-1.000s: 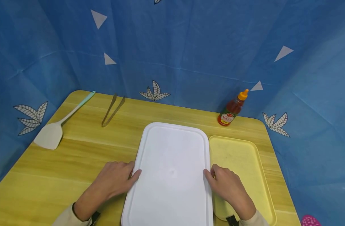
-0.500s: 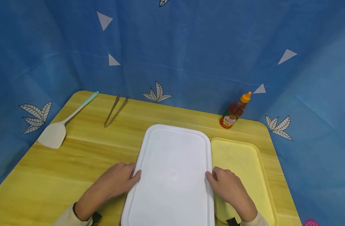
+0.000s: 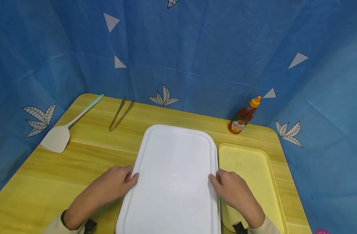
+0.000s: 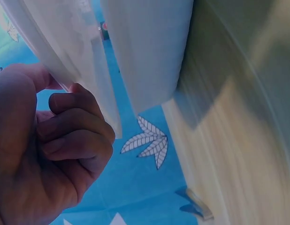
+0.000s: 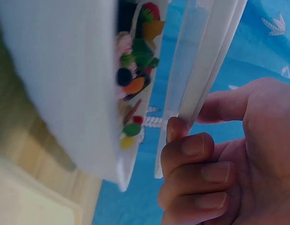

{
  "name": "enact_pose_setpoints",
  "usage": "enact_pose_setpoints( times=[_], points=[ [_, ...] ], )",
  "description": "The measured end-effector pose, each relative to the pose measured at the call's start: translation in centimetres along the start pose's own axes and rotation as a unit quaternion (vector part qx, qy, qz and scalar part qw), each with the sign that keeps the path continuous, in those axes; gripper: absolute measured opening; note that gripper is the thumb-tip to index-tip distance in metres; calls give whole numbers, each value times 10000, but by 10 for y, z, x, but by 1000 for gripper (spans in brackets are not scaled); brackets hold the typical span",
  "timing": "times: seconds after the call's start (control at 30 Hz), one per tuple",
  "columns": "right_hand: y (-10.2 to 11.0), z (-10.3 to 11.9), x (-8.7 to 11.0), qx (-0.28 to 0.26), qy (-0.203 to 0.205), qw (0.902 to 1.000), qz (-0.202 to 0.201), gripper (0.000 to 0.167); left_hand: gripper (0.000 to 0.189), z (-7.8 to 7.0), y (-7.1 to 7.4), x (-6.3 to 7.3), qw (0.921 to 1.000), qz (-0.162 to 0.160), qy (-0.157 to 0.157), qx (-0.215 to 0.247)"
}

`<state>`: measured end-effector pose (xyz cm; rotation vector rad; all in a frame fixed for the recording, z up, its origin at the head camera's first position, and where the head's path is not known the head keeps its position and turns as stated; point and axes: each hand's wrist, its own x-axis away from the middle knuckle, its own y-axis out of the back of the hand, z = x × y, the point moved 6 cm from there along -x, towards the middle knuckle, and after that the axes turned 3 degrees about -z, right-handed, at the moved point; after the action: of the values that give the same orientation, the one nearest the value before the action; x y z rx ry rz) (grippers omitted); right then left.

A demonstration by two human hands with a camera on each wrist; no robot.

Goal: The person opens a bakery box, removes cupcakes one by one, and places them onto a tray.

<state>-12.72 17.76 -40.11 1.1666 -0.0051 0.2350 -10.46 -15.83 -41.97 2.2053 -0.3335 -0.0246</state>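
A white rectangular lid (image 3: pixel 172 175) is held level over a white box (image 5: pixel 60 84) in front of me. My left hand (image 3: pixel 112 183) pinches its left edge, thumb on top and fingers curled under. On the opposite edge my right hand (image 3: pixel 235 191) grips the same way. Both wrist views show a gap between lid and box rim. Through that gap, the right wrist view shows a jumble of small colourful pieces (image 5: pixel 142 54), red, green, orange, yellow and dark, inside the box. From the head view the lid hides these contents.
Right of the box lies a shallow yellow tray (image 3: pixel 251 175). A red sauce bottle (image 3: pixel 241 118) with an orange cap stands at the back right. Metal tongs (image 3: pixel 120 118) and a white spatula (image 3: pixel 58 138) with a mint handle lie at the back left. A blue patterned cloth (image 3: pixel 196 48) hangs behind.
The lid has come up off the box and shifted slightly left, carried by both hands. The head view has also moved a little. Tray, bottle, tongs and spatula stay in place.
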Motion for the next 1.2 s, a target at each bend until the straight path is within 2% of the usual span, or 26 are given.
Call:
enact_pose_setpoints(
  times=[0.2,0.5,0.7,1.0,1.2],
  points=[
    [3,27,-9,89,393,9992,-16,42,41,15,15,15,9999,-117,82,-44],
    [-1,72,-25,117,1018,9947,21,42,41,44,36,36,9992,-43,375,-162],
    [-2,95,-36,296,1397,9897,26,36,38,60,49,38,9986,36,456,-253],
    [-4,125,-50,451,1698,9840,282,53,39,81,56,44,9991,-122,380,-141],
    [-6,144,-59,795,1922,9779,223,54,39,95,56,48,9987,-104,456,-189]
  ],
)
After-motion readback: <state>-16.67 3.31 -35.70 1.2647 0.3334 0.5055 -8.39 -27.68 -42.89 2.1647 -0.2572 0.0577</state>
